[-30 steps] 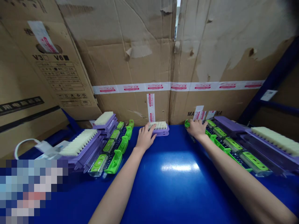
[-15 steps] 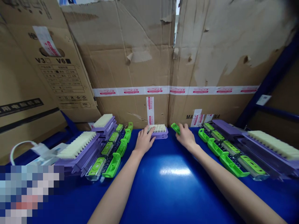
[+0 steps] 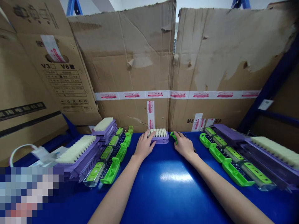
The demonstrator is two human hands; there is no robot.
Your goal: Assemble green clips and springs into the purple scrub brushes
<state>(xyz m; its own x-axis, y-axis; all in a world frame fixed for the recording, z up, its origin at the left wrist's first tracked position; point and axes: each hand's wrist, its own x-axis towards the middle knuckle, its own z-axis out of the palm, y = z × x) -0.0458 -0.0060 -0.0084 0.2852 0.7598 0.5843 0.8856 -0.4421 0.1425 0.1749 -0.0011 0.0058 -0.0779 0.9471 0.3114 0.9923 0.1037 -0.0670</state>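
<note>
L hand (image 3: 143,147): on L end of the small purple brush (image 3: 161,140), pale bristles up, at the far side of the blue surface (image 3: 161,199), near the cardboard (image 3: 130,112). L grip part open, thumb and index apart, index over the bristles, thumb by the near side. Contact looks light; can't tell if it's clamped.

R hand (image 3: 184,146): just right of the brush, not touching it. R grip closed on a green piece (image 3: 173,135), its end poking out past the fingers; the rest is hidden under the hand. Dark bit (image 3: 194,150) by the wrist side, can't tell if same part.

Handling, my call: steady the brush low on its body w/ L, no pressing down on bristles. Pinch the green pc by its firm edges w/ R, enough to stop it twisting, no hard squeeze. Keep it level, fingertips off the gap btwn it and the brush.

Nearby: R side, green holders (image 3: 230,172) in a slanted row beside clear green-topped pcs (image 3: 258,174), w/ a larger brush (image 3: 277,151) beyond. L side similar: green brackets (image 3: 112,172), purple brushes (image 3: 78,149).
</note>
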